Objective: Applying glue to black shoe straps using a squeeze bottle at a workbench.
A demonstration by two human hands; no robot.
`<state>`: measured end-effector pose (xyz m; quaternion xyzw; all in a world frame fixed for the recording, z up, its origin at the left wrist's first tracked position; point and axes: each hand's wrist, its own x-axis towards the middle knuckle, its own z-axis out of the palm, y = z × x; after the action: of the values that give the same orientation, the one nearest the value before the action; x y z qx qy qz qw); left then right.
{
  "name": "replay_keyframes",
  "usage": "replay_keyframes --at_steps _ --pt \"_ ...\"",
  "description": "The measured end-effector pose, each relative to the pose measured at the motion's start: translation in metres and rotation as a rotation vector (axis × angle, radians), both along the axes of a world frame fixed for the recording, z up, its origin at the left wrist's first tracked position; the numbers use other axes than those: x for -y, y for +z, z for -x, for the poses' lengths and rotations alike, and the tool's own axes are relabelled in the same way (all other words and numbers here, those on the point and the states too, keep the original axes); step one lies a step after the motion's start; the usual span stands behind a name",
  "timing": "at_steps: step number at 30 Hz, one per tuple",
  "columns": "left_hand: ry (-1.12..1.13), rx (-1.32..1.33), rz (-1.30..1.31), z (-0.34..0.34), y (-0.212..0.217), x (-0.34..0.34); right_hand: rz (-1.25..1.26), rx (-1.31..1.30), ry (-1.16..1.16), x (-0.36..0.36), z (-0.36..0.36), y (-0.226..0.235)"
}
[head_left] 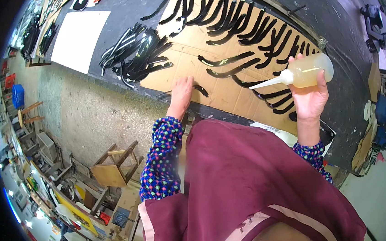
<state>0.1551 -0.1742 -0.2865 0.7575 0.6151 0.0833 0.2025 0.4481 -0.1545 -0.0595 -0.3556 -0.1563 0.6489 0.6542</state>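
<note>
My right hand (309, 96) is wrapped around a translucent squeeze bottle (315, 69) of pale yellow liquid. The bottle lies tilted on its side, its long white nozzle pointing left over the cardboard. At the near edge of the cardboard sheet (183, 60), my left hand (182, 94) is closed on a glossy black strip (201, 91); one end sticks out to the right of the fingers. More curved black strips (236, 66) lie spread in rows across the cardboard. Left of them is a loose heap of black strips (143, 49).
A white sheet (80, 41) lies on the dark table (122, 16) at the left. Beyond the cardboard runs a raised edge with a thin rod (296, 9). On the floor at the left stand a wooden stool (110, 170) and a blue crate (18, 95).
</note>
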Motion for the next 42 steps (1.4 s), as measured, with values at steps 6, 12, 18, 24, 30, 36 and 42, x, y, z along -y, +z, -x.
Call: replay_keyframes --at_steps 6,12,18,24,30,36,42 --pt "0.13 -0.053 -0.267 -0.006 0.02 0.019 -0.017 -0.028 0.07 0.012 0.009 0.003" --pt "1.011 0.18 -0.208 0.0 0.02 0.044 -0.032 -0.004 0.063 0.02 0.011 0.004" --pt "1.474 0.433 0.14 0.005 -0.01 0.028 -0.037 -0.037 0.115 0.025 0.017 0.006" --pt "1.729 0.441 0.152 0.002 -0.013 0.005 -0.033 -0.088 0.147 0.028 0.02 0.005" --pt "1.644 0.684 -0.143 0.01 -0.028 0.018 -0.048 -0.078 0.126 0.028 0.019 0.016" --pt "0.953 1.223 0.063 0.031 0.019 0.021 -0.101 -0.048 0.128 0.023 0.019 0.029" --pt "0.51 1.275 0.668 0.008 0.196 0.03 -0.289 -0.026 0.255 0.016 0.027 0.056"
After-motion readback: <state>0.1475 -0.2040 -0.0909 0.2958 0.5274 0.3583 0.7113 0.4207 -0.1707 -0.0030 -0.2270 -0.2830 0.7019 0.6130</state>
